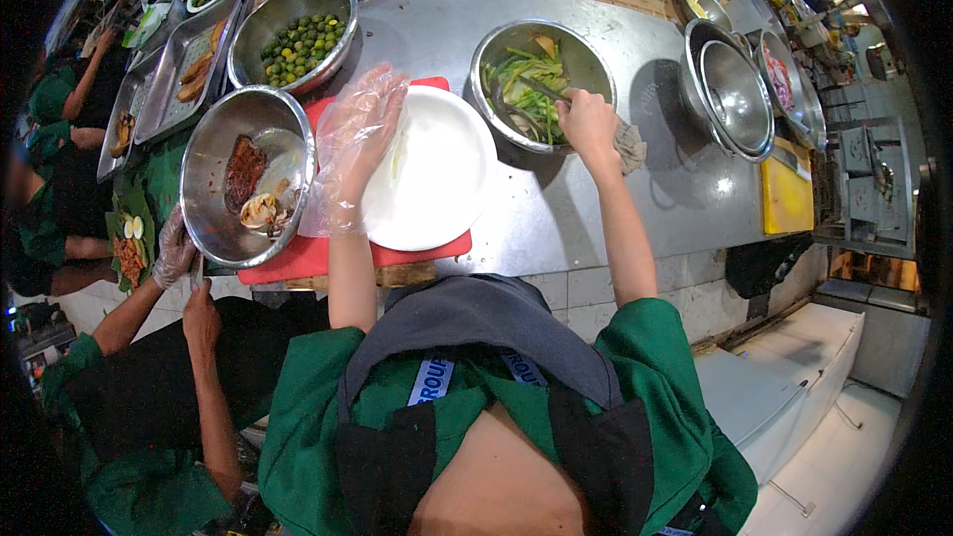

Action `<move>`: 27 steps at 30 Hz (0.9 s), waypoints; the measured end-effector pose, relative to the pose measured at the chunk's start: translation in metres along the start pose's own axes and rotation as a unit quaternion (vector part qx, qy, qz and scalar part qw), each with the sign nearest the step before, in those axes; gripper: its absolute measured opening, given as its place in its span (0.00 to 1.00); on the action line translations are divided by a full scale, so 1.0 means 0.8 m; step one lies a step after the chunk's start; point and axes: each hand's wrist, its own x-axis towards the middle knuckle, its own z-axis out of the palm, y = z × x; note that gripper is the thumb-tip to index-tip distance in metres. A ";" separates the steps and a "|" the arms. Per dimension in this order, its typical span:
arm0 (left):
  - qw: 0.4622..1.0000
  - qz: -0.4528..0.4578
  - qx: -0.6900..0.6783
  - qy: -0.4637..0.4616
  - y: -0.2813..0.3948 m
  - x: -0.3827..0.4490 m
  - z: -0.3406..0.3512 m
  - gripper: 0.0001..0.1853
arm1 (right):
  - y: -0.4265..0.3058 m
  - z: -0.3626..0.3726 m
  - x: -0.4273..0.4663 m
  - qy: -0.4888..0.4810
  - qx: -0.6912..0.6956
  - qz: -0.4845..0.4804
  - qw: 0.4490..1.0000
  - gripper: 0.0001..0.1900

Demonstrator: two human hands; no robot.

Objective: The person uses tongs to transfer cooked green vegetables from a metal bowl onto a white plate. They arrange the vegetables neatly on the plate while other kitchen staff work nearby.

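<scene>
My left hand [365,138], in a clear plastic glove, rests at the left rim of a white oval plate [435,179]; whether it grips the rim is hard to tell. Under the plate lies a red cutting board [439,247]. My bare right hand [588,123] is closed on the handle of a metal utensil [540,89], whose far end reaches into a steel bowl [607,63] of cooked green vegetables [525,74]. A crumpled cloth [630,149] lies beside that bowl, partly behind my right wrist. A pale green smear or shred [396,156] shows on the plate.
Left of the board, a steel bowl [195,201] holds grilled meat and squid; another [242,52] holds calamansi. A co-worker's gloved hand [175,249] is close by. Nested steel bowls [696,89] and a yellow cutting board [789,201] with a knife [789,162] stand at the right.
</scene>
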 end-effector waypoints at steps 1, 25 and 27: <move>1.000 0.000 -0.012 -0.004 0.001 -0.001 -0.003 0.12 | 0.001 -0.001 0.000 0.001 0.013 0.006 1.000 0.13; 0.974 -0.136 -0.158 0.086 -0.061 0.006 -0.047 0.16 | -0.105 -0.071 -0.049 0.040 0.332 -0.249 0.909 0.08; 0.975 -0.135 -0.167 0.048 -0.075 0.003 -0.035 0.16 | -0.121 -0.045 -0.054 -0.017 0.302 -0.245 0.921 0.08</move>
